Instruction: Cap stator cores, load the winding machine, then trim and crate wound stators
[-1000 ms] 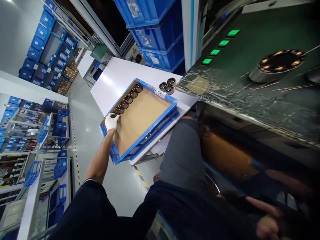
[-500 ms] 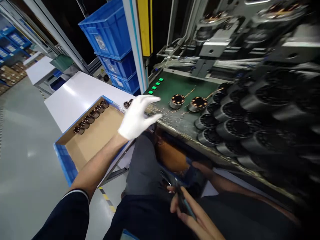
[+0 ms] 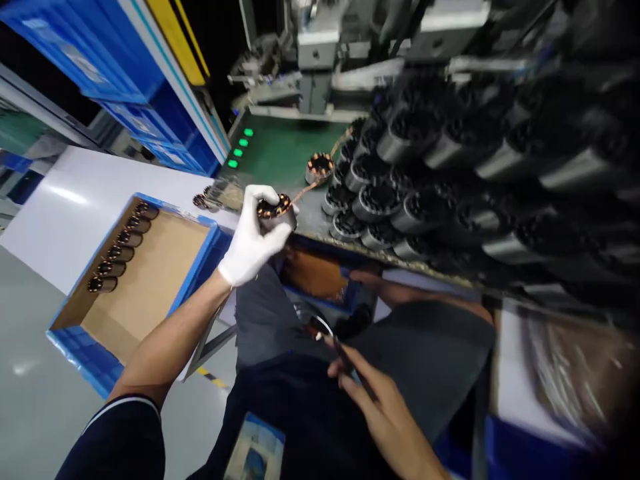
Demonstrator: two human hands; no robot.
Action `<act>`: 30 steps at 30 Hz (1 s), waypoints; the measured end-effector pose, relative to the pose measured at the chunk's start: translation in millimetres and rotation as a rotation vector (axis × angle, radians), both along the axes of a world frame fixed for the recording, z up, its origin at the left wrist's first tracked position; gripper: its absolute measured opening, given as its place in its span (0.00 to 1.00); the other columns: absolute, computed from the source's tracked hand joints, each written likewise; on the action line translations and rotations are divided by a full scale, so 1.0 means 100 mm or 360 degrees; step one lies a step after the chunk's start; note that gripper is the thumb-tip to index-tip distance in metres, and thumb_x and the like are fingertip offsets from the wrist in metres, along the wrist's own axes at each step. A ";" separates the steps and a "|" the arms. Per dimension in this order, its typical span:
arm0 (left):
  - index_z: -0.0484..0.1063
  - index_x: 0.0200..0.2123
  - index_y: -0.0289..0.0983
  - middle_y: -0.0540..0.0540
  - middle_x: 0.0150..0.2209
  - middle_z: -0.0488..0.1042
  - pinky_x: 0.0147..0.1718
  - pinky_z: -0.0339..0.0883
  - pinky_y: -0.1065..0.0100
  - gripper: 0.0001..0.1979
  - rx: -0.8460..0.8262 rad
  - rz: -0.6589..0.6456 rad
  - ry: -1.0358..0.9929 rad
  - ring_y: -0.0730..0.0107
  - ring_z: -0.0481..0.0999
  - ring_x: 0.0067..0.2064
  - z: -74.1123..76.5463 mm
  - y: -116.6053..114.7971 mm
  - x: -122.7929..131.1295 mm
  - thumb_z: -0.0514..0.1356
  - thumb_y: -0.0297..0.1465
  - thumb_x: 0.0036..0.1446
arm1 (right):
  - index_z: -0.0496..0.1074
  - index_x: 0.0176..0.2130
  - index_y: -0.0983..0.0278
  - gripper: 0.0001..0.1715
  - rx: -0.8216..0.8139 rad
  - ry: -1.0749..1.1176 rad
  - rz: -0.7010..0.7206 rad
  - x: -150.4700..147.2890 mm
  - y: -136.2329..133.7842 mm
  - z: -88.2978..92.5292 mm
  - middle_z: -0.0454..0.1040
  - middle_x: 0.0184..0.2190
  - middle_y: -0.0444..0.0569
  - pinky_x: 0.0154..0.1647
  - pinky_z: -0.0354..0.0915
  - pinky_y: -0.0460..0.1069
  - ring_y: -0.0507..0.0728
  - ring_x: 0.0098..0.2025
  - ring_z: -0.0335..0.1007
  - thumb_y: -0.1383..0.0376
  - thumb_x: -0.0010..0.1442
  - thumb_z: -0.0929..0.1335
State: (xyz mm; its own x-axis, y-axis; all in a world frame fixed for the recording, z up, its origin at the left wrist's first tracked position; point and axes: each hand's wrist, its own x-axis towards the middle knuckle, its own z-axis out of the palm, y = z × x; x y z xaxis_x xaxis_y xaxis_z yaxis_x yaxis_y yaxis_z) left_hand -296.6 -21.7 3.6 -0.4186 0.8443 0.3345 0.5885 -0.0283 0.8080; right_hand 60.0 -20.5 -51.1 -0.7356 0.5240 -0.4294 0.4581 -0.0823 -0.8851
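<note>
My left hand (image 3: 253, 241), in a white glove, is closed round a wound stator (image 3: 275, 207) with copper coils, held just above the front edge of the green machine bed (image 3: 280, 150). A thin copper wire runs from it toward a second wound stator (image 3: 319, 167) standing on the bed. My right hand (image 3: 383, 410) is bare, low over my lap, with thumb and fingers pinched on a small dark tool (image 3: 327, 337). A blue crate (image 3: 200, 263) lined with cardboard holds a row of stators (image 3: 123, 248) along its far side.
Many grey stator cores (image 3: 380, 200) are stacked at the right of the bed. Green lit buttons (image 3: 239, 152) line the bed's left edge. Blue bins (image 3: 145, 113) stand behind a white table (image 3: 70, 213). A box of scrap copper wire (image 3: 317, 273) sits under the bed edge.
My left hand left the crate's stator row, swung right to the machine bed and closed on a wound stator. My head turned right. My right hand came into view with the tool.
</note>
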 end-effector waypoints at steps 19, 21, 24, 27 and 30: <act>0.76 0.60 0.48 0.46 0.51 0.87 0.47 0.84 0.51 0.27 0.0048 -0.0222 0.0281 0.54 0.89 0.52 0.04 -0.84 0.92 0.80 0.42 0.63 | 0.76 0.73 0.55 0.30 0.0401 0.0567 0.0023 -0.42 0.12 0.39 0.84 0.63 0.51 0.57 0.82 0.56 0.62 0.51 0.87 0.64 0.77 0.68; 0.76 0.61 0.49 0.45 0.51 0.87 0.48 0.84 0.49 0.26 0.0026 -0.0241 0.0267 0.53 0.89 0.53 0.04 -0.84 0.93 0.78 0.43 0.65 | 0.77 0.71 0.56 0.28 0.0407 0.0563 0.0011 -0.42 0.12 0.40 0.85 0.62 0.52 0.59 0.82 0.57 0.63 0.55 0.87 0.65 0.77 0.68; 0.75 0.63 0.53 0.44 0.53 0.87 0.49 0.83 0.45 0.25 -0.0036 -0.0230 0.0289 0.51 0.88 0.54 0.02 -0.85 0.95 0.76 0.45 0.67 | 0.78 0.69 0.58 0.26 0.0405 0.0552 -0.0007 -0.44 0.11 0.39 0.86 0.61 0.53 0.65 0.81 0.59 0.65 0.61 0.86 0.65 0.76 0.67; 0.74 0.63 0.52 0.43 0.52 0.86 0.46 0.83 0.45 0.26 -0.0056 -0.0150 0.0348 0.51 0.87 0.51 -0.01 -0.86 0.97 0.76 0.46 0.67 | 0.78 0.69 0.60 0.26 0.0407 0.0570 -0.0029 -0.45 0.10 0.37 0.87 0.58 0.53 0.65 0.80 0.58 0.64 0.61 0.86 0.66 0.76 0.67; 0.74 0.61 0.50 0.43 0.52 0.87 0.44 0.82 0.47 0.25 -0.0066 -0.0112 0.0413 0.52 0.88 0.50 -0.05 -0.84 0.98 0.76 0.46 0.66 | 0.80 0.67 0.60 0.24 0.0440 0.0522 -0.0058 -0.49 0.11 0.31 0.88 0.51 0.51 0.64 0.80 0.57 0.63 0.58 0.87 0.66 0.76 0.68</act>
State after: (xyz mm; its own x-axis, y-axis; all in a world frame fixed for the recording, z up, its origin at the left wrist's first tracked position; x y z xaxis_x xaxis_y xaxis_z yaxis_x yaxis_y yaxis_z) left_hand -198.9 -106.2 -1.3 -0.2630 0.8836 0.3875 0.7740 -0.0466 0.6315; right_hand 11.1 -9.7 -19.8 -0.7887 0.6145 -0.0158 0.1499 0.1673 -0.9744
